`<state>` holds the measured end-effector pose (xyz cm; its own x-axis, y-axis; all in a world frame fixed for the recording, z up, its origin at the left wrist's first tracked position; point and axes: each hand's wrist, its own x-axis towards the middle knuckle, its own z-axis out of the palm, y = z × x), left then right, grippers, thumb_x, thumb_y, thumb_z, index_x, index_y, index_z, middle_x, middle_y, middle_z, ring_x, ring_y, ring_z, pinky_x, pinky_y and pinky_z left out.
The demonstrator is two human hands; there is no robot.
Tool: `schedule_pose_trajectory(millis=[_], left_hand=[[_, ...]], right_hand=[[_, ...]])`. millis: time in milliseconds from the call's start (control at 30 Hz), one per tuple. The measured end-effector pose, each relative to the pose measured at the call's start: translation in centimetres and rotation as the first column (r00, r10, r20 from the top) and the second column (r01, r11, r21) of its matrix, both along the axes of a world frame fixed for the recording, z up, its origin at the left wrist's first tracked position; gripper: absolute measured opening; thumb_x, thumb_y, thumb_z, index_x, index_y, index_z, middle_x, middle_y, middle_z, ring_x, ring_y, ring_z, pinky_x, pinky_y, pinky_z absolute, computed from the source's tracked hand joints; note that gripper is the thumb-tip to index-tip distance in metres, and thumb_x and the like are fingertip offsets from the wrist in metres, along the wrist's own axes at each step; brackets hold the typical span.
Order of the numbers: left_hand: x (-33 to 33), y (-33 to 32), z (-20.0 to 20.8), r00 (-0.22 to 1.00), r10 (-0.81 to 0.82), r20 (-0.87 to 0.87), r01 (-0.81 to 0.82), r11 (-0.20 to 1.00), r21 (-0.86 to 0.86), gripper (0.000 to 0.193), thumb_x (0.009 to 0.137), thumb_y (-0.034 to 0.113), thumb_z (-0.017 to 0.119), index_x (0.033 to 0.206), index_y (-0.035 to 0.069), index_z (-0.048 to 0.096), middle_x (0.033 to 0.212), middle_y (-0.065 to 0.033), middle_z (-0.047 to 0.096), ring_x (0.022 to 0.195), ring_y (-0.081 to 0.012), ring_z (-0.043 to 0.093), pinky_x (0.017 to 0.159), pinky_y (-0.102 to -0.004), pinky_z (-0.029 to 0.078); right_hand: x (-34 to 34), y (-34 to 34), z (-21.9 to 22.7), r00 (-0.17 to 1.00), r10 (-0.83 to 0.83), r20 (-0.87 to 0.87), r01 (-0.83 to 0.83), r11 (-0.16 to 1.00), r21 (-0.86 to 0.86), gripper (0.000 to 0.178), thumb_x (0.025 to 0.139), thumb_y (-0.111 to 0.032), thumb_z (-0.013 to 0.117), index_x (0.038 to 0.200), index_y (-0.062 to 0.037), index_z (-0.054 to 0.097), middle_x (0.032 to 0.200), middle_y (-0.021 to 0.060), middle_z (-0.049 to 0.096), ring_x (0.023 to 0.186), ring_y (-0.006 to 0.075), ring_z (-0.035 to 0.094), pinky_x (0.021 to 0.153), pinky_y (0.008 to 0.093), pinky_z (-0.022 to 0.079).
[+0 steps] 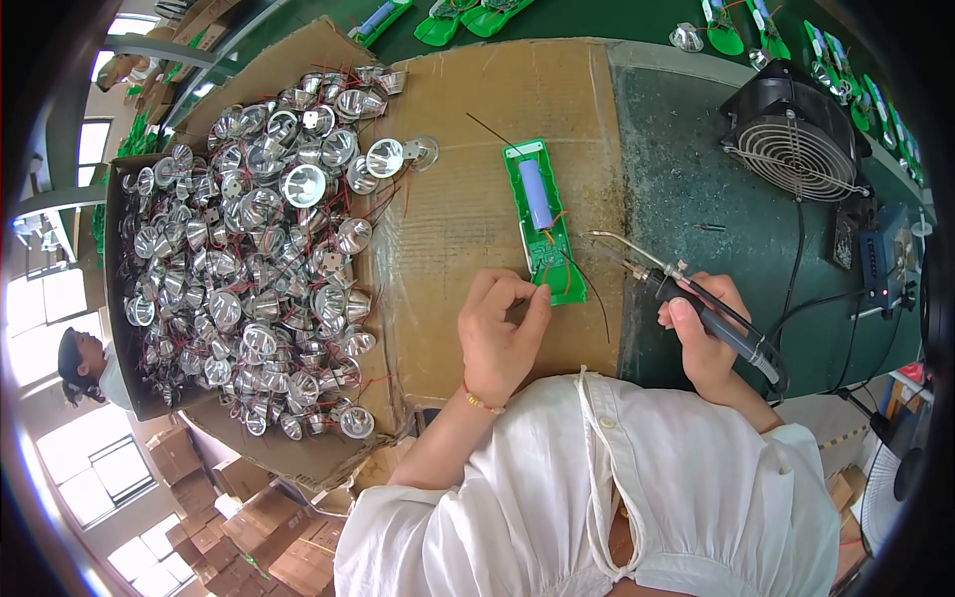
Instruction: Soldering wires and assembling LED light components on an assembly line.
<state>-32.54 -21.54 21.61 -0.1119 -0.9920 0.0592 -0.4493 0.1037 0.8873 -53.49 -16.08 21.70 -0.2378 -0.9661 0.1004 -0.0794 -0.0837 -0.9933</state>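
Note:
A green plastic housing [570, 295] lies on the cardboard, holding a purple cylindrical battery [535, 195] and a small circuit board [546, 257] with red and black wires. My left hand [500, 323] is closed in a pinch at the housing's near end, beside the board; whatever its fingertips hold is too small to make out. In my right hand [708, 333] is a soldering iron [718, 326] with a thin metal feed tube [622, 242] alongside. Its tip points left toward the board, apart from it.
At left, a cardboard box [129, 343] is heaped with silver reflector cups [261, 207] on red wires. A black fan [796, 149] and a blue soldering station [883, 261] stand at right, cables trailing across the green bench. More green housings [443, 22] line the far side.

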Motion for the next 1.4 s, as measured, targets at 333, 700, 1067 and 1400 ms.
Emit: schedule_pose_trajectory(millis=[333,700,1067,1400], left_hand=[[0.2,-0.1,0.5,0.998,0.048,-0.045,-0.045,0.997,0.068,0.007,0.079,0.003,0.063,0.078,-0.002,0.058,0.075,-0.004,0.055,0.061,-0.0093,0.052,0.055,-0.0212,0.044],[-2.1,-9.5,3.1,0.892,-0.301,0.338,0.218,0.94,0.262,0.018,0.073,0.016,0.058,0.062,0.002,0.063,0.058,-0.0133,0.061,0.052,-0.0238,0.061,0.053,-0.0314,0.049],[-8.6,-30.1,1.4,0.604,0.112,0.789,0.098,0.972,-0.212,0.028,0.073,0.036,0.064,0.08,0.009,0.069,0.081,-0.0151,0.066,0.08,-0.0318,0.064,0.069,-0.0405,0.051],[-3.7,-13.6,2.5,0.648,0.027,0.761,0.304,0.907,-0.291,0.021,0.079,0.023,0.059,0.062,0.011,0.06,0.061,-0.0106,0.06,0.048,-0.029,0.058,0.045,-0.0383,0.047]], right_hand=[[-0.3,-0.2,-0.2,0.995,-0.051,0.088,0.05,0.999,0.012,0.017,0.084,-0.009,0.06,0.09,0.003,0.05,0.072,0.01,0.058,0.061,0.0119,0.056,0.054,0.024,0.047],[-1.9,-0.4,-1.4,0.984,-0.166,0.068,0.165,0.986,0.025,0.015,0.083,-0.008,0.058,0.091,0.0018,0.049,0.072,0.009,0.057,0.059,0.0116,0.055,0.053,0.0236,0.047],[-2.2,-1.0,-2.4,0.949,-0.274,0.156,0.245,0.952,0.186,0.015,0.078,-0.005,0.065,0.088,0.0006,0.055,0.069,0.0058,0.061,0.06,0.0093,0.058,0.055,0.0228,0.048],[-2.5,-1.1,-2.4,0.957,-0.236,0.168,0.212,0.965,0.151,0.016,0.081,-0.006,0.062,0.091,0.0019,0.053,0.072,0.0086,0.061,0.061,0.0106,0.058,0.057,0.0235,0.049]])
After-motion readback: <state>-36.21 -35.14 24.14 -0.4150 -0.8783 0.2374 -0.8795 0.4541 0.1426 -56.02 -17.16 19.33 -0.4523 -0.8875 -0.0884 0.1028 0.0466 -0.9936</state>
